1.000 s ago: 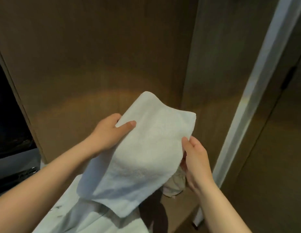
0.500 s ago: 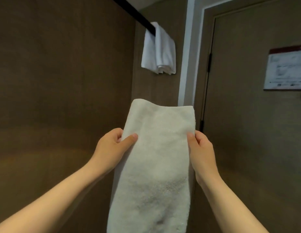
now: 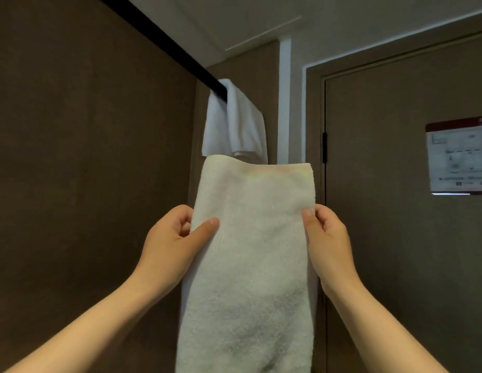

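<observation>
Now my left hand (image 3: 178, 238) and right hand (image 3: 326, 238) pinch the folded towel's (image 3: 250, 251) side edges; it hangs upright between them.

Folded white towel (image 3: 234, 122) over black rail (image 3: 164, 41)

black rail (image 3: 164, 41) | white towel (image 3: 234, 122) hung over it | door (image 3: 382, 224) | notice (image 3: 458, 157) on door

Dim, warm light, brightest on the pale ceiling (image 3: 342, 20); the white terry towel (image 3: 250, 265) carries a soft grey shadow low down (wide-angle stretch at the edges).
</observation>
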